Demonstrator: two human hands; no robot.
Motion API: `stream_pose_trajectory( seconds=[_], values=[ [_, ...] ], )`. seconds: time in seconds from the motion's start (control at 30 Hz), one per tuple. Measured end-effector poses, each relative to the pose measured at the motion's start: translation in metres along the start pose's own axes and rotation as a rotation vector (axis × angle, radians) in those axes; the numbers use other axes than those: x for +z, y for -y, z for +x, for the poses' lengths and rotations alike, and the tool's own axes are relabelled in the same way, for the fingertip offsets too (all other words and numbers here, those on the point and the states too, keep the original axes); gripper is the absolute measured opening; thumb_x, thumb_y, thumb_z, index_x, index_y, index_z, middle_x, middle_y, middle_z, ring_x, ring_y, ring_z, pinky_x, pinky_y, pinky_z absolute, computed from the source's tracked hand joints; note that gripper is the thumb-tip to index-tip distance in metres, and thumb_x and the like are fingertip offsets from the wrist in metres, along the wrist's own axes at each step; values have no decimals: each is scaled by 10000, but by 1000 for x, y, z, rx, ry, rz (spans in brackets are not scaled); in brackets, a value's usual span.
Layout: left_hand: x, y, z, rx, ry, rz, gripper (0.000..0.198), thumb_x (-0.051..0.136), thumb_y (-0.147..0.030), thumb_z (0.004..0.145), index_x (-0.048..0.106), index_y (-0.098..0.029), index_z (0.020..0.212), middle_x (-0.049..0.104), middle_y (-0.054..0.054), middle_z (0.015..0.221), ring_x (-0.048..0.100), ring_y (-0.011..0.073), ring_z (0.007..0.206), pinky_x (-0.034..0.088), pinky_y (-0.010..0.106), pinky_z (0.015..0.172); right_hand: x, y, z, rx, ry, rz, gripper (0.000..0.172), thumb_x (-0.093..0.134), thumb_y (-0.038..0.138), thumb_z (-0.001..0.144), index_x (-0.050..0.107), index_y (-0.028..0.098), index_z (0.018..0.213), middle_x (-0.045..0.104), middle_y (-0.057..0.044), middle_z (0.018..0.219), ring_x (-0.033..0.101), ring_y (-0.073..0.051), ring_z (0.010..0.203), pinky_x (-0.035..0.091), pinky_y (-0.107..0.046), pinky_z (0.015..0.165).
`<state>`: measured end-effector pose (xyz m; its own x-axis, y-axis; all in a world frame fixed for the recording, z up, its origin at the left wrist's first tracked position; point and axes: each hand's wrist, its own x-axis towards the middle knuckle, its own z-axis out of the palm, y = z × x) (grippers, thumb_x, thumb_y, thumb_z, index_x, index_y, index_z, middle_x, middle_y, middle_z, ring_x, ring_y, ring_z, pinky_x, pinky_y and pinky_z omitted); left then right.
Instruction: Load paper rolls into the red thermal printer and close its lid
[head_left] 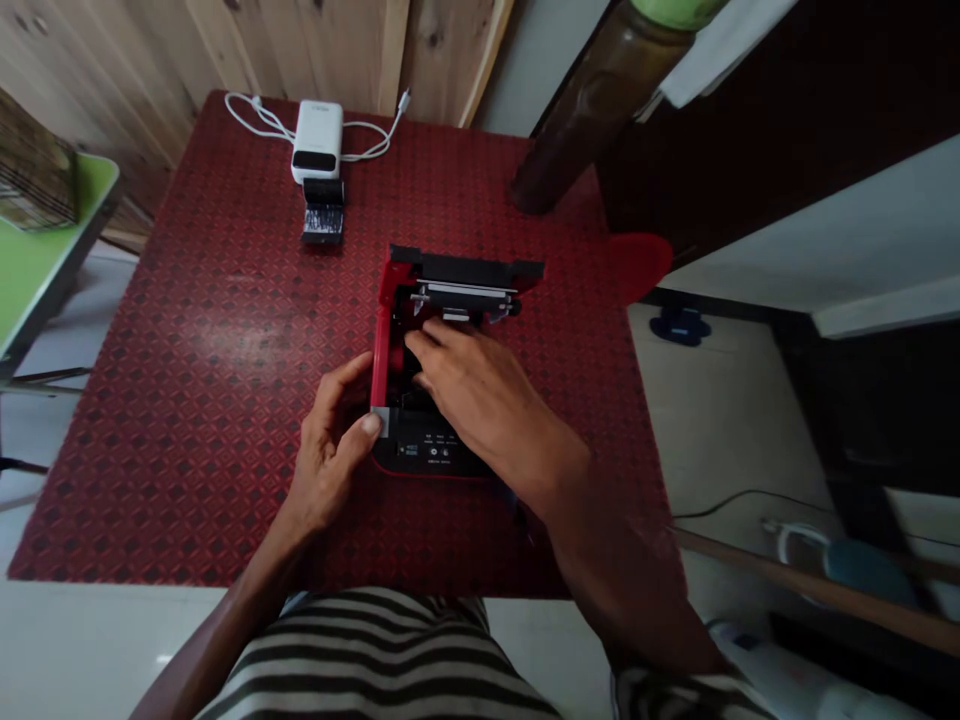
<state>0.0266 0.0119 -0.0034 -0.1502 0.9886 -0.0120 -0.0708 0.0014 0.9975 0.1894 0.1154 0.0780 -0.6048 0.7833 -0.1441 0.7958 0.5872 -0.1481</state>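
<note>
A red and black device (381, 350), like a small printer, stands on the patterned red table with its lid (465, 268) raised. My left hand (330, 440) grips the device's left front corner, thumb on the top edge and fingers along the side. Over the open compartment lies my right hand (484, 390), its fingers bent down into the inside. The fingertips are partly hidden, and whatever they touch in there is too dark to make out. Buttons and small white print show on the front panel (427, 450).
On the red table (225, 340), a white power bank (318, 135) with a white cable (375, 150) lies at the back left, beside a small black item (323, 215). A tall brown bottle (592, 100) with a green cap stands at the back right.
</note>
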Motion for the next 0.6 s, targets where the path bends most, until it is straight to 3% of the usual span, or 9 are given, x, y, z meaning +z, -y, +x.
stream_pose_trajectory(
  seconds=[0.2,0.5,0.6],
  values=[
    [0,2,1,-39,21,-53,571,755,-546,1069,675,-285,1571,742,109,1547,723,336,1391,574,505,1195,-5,5,10,11,61,-109,409,488,-48,1091,755,101,1363,825,-193,1345,831,-292,1129,618,-376,898],
    [0,0,4,-37,9,-25,562,763,-547,1040,689,-269,1523,760,116,1485,749,331,1309,589,511,1165,-1,7,-13,-13,-151,-190,205,630,54,1085,774,186,1150,849,-128,1135,797,-294,1060,588,-392,843],
    [0,0,3,-30,6,-21,536,752,-514,1048,691,-272,1522,755,114,1503,740,331,1339,586,502,1174,-2,7,-13,-19,-154,-185,194,636,68,1093,775,187,1155,852,-132,1157,797,-301,1083,585,-401,847]
  ],
)
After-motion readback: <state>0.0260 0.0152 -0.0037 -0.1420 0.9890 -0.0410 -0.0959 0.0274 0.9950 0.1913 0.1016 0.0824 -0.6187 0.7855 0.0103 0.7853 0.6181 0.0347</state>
